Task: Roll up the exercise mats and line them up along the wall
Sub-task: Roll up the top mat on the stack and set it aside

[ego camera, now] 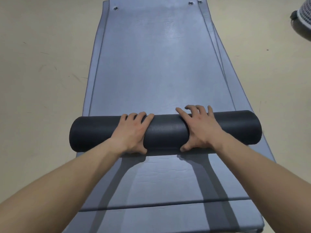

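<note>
A dark grey roll lies crosswise on a stack of blue-grey exercise mats spread on the floor. It is the rolled near part of the top mat, whose flat part runs away from me. My left hand lies over the roll left of its middle, fingers draped over the top and thumb on the near side. My right hand presses on the roll right of its middle, fingers spread and reaching over the far side. Below the roll, the lower mats show.
Beige floor surrounds the mats on both sides. A white perforated object on a dark base stands at the top right corner. Metal eyelets sit at the mats' far end. No wall is in view.
</note>
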